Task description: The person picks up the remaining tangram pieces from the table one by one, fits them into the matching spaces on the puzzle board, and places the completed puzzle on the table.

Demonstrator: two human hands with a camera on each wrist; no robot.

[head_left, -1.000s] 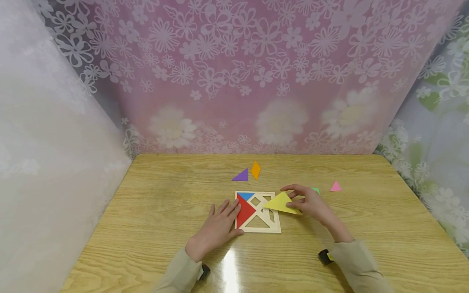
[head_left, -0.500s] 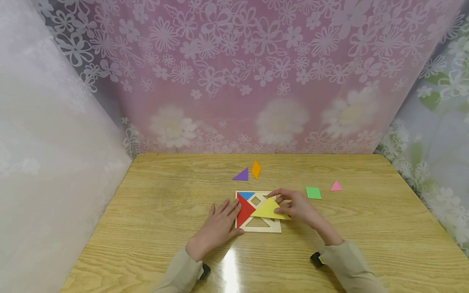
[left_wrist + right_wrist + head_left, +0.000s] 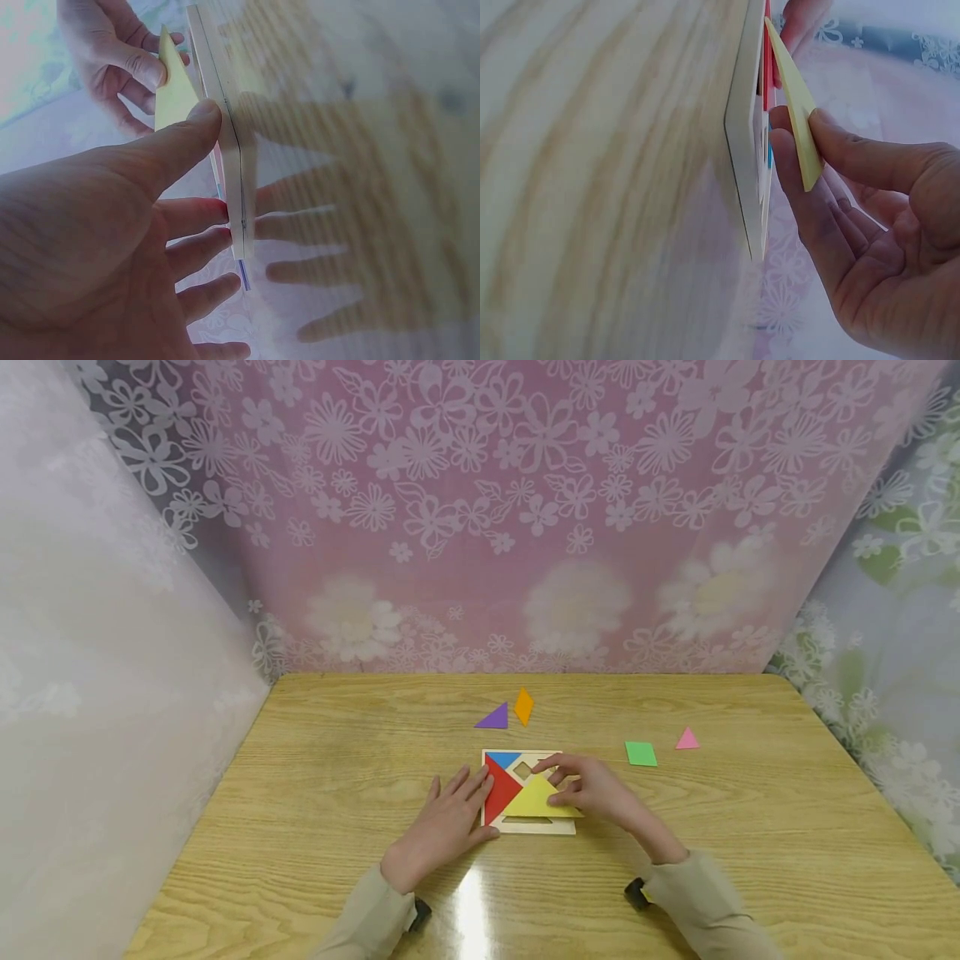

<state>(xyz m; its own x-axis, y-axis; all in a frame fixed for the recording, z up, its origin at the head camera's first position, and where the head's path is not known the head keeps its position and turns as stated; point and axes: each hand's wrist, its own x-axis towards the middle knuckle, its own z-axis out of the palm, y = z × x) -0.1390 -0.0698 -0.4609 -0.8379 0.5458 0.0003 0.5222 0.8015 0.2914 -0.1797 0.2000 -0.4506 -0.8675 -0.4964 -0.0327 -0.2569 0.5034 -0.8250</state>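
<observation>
A square wooden tangram board [image 3: 562, 828] with cut-out slots lies on the table; a red triangle [image 3: 499, 790] and a blue triangle [image 3: 504, 760] sit in its left part. My left hand [image 3: 444, 828] rests with straight fingers on the board's left edge, thumb at the near corner. Between thumb and fingers, my right hand [image 3: 596, 792] pinches a large yellow triangle [image 3: 536, 802] over the board, long side toward me. In the right wrist view the yellow triangle [image 3: 799, 112] is tilted, one tip close to the red piece. It covers part of the lower slot.
Beyond the board lie a purple triangle [image 3: 495, 717] and an orange rhombus [image 3: 524, 706]. To the right are a green parallelogram-shaped piece [image 3: 641, 754] and a pink triangle [image 3: 687, 739]. A floral curtain [image 3: 465, 527] hangs behind the wooden table [image 3: 337, 760].
My right hand has carried the yellow triangle left and toward me, from the board's right side to over its lower part. The green piece has come into full view. My left hand stays put.
</observation>
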